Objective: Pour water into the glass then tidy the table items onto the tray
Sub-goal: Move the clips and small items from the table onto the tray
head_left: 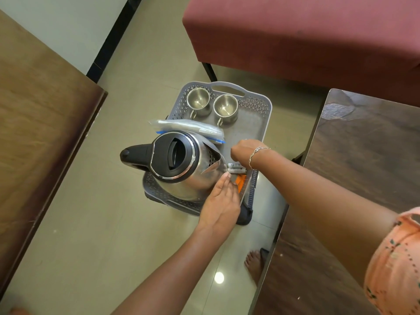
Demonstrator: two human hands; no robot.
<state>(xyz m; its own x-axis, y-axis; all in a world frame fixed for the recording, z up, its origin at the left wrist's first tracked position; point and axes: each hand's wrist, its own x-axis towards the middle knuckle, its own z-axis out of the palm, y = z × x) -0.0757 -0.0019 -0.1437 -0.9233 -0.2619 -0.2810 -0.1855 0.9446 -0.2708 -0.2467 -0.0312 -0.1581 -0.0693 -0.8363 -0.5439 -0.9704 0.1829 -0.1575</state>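
A grey plastic tray (250,128) sits on a low dark stand above the floor. Two steel cups (198,102) (225,108) stand at its far end. A steel kettle (179,160) with a black lid and handle fills the near end, resting partly on a clear plastic packet (188,127). White sachets (236,168) and an orange sachet (241,181) lie beside the kettle's spout. My right hand (242,151), with a bracelet on its wrist, reaches down with curled fingers onto the white sachets. My left hand (220,196) lies with straight fingers against the kettle's near side, next to the orange sachet.
A maroon upholstered bench (295,37) stands behind the tray. A dark wooden table (363,155) is close on the right and a brown wooden surface (34,121) on the left. My bare foot (254,262) is on the tiled floor.
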